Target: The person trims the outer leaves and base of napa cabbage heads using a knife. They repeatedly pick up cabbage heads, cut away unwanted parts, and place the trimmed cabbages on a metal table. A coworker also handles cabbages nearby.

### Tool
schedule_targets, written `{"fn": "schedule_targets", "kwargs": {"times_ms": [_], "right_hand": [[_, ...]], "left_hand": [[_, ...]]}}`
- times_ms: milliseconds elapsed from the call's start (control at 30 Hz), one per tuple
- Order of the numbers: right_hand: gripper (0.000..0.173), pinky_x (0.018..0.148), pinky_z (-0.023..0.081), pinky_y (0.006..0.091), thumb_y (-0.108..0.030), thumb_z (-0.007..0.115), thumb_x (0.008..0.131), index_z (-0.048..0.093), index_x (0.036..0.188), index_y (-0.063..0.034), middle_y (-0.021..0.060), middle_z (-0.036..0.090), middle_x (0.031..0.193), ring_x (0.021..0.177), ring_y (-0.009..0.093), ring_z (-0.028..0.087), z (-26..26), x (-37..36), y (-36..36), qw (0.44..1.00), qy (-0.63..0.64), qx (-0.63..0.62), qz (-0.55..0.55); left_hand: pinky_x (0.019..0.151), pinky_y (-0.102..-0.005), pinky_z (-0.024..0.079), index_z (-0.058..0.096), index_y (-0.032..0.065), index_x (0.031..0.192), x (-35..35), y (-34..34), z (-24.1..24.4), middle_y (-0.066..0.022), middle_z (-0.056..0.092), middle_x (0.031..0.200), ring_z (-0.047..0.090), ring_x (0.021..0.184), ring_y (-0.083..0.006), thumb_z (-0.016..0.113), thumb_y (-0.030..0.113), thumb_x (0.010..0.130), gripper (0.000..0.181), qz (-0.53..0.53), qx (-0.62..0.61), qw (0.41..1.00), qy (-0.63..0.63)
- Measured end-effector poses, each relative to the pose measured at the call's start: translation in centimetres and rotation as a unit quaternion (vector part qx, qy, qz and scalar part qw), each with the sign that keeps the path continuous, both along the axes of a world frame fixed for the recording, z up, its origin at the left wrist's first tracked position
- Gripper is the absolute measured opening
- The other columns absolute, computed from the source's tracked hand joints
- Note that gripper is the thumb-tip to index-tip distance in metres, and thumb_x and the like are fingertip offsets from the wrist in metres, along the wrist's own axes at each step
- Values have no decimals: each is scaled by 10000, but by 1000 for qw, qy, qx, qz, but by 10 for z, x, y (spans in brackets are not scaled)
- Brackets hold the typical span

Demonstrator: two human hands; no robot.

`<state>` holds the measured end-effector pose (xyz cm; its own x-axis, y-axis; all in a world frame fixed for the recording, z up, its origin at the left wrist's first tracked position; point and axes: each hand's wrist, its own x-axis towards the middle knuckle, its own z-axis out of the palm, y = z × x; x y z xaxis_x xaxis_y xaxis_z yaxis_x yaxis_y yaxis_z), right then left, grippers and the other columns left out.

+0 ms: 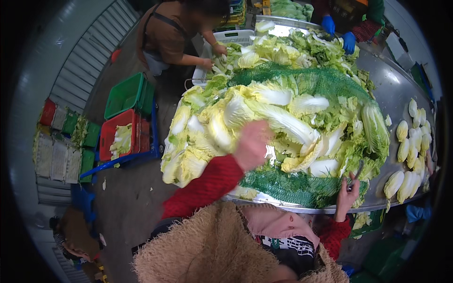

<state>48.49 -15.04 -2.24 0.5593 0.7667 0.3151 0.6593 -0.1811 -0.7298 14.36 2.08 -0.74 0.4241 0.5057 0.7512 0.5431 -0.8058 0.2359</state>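
My right hand [346, 198] grips a small knife [360, 170] at the table's near edge, its blade pointing up and away. Blurred by motion, my left hand [252, 145] is over the pile of loose napa cabbage leaves [216, 131]; its fingers are not clear enough to show whether it holds anything. Long white-ribbed cabbage leaves [283, 118] lie just beyond it. Green mesh netting [283, 185] runs along the near edge, between my two hands. A larger green-leaved napa cabbage [375, 129] rests to the right, beyond the knife.
Several trimmed cabbages [412, 148] lie on the metal table [385, 85] at right. Opposite left, a person [166, 35] handles leaves at a white crate [235, 37]. Blue-gloved hands [348, 42] work at the far side. A red crate [116, 138] and green crate [124, 95] stand left.
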Motion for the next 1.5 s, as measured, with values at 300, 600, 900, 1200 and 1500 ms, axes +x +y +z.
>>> {"fn": "schedule_targets", "kwargs": {"times_ms": [300,600,900,1200,1500], "right_hand": [[280,830,458,284,-29,614,868,584,1143,18,106,618,1082,957,161,574,-14,-36,25,976,210,-51,16],[247,742,428,240,-70,636,864,612,1095,15,56,624,982,822,102,519,-40,-43,7,984,170,-43,29],[282,598,349,206,-44,631,855,612,1135,-12,-2,552,947,700,59,425,-6,-16,36,984,134,-73,95],[393,480,412,293,-337,708,814,595,941,17,69,565,670,544,175,522,-16,104,-18,962,71,-131,-228],[364,350,380,222,-252,695,837,579,1095,-22,-18,523,629,392,59,435,-47,100,-39,881,416,12,-224]], "left_hand": [[937,-605,304,486,82,1302,193,33,-25,-169,479,1262,487,1139,-336,760,419,598,827,-118,-100,876,456],[737,-442,413,551,146,1183,-18,67,-58,-245,445,1233,554,883,-343,677,264,645,566,-9,-200,918,341],[859,-494,433,555,188,1232,-150,78,-154,-180,477,1253,536,994,-371,652,423,706,584,279,-332,855,284],[860,-428,460,599,-1,1077,-23,53,-37,-198,605,1074,580,981,-350,701,141,749,371,89,-156,984,-8],[703,-378,504,625,-19,1007,287,-27,-58,-177,635,893,628,796,-304,715,274,731,412,-321,-456,825,-93]]}}
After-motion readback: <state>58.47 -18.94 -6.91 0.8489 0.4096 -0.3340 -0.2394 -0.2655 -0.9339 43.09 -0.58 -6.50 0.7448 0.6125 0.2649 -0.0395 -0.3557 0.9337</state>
